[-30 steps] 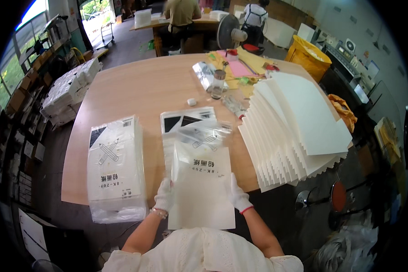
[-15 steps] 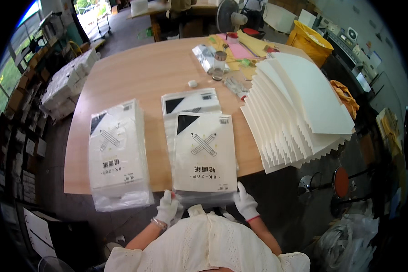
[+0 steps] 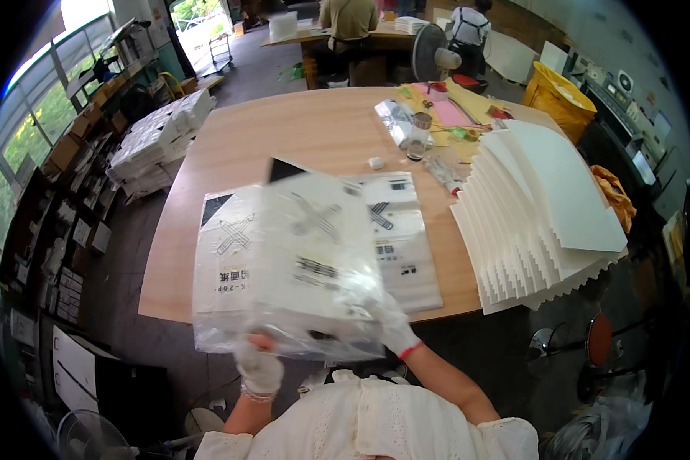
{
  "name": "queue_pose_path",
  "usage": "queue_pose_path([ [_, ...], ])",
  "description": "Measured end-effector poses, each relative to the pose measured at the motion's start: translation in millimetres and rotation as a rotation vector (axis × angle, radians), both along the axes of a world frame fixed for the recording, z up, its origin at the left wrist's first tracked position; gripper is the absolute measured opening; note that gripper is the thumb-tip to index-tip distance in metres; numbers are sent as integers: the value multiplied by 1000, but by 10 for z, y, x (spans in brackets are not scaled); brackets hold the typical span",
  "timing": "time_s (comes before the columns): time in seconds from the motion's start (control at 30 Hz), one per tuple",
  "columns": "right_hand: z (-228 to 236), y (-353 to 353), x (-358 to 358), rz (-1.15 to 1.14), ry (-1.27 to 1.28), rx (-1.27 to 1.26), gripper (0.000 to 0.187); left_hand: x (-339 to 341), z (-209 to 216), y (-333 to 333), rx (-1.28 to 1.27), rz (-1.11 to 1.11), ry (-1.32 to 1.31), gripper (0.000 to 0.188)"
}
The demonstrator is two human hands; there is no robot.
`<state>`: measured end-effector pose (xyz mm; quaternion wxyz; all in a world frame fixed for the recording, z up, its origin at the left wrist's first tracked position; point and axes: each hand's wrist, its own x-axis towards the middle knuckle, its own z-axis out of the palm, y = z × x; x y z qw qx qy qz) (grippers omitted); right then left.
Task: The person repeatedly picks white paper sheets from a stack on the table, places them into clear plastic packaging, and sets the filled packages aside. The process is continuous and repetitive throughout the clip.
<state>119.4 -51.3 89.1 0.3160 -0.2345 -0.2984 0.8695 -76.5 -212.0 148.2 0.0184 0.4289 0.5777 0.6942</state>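
A filled clear plastic bag of white drawing paper (image 3: 314, 245), printed with crossed pencils and a black corner, hangs tilted and motion-blurred over the table. My left hand (image 3: 259, 366), in a white glove with an orange fingertip, grips its loose lower left edge. At the lower right edge my right hand (image 3: 393, 328), gloved in white with a red cuff, holds it too; its fingers are partly hidden behind the plastic. Beneath and to the left lies a stack of filled paper bags (image 3: 216, 295). Flatter printed bags (image 3: 418, 264) rest to the right of it.
Fanned white paper stacks (image 3: 514, 207) cover the table's right side, overhanging its front edge. Farther back stand a glass jar (image 3: 417, 138), a silvery packet (image 3: 395, 123) and a small white lump (image 3: 376, 163). A fan (image 3: 429, 54) and people (image 3: 349, 19) are beyond the wooden table (image 3: 284, 123).
The filled bag has left the middle pile and moved left over the left stack, carried by both hands. The whole view has shifted, so the table sits farther right and lower.
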Motion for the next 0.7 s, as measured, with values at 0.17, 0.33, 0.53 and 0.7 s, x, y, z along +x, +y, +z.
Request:
queue_pose_path([
  [0.17,-326,-275,-1007,555,-93,347,21,-1052,-254,-99,-42,412,-676,14],
  [0.33,-226,-508,-1110,577,-510,410,31,-1601,-1242,-680,-83,520,-848,19],
  [0.53,-604,-197,236,348,-519,74,32,-15,-1537,-126,-1373,-97,-721,18],
  [0.7,-474,-32,1242,-82,-731,29,32,617,-1225,1699,-582,-349,330,8],
])
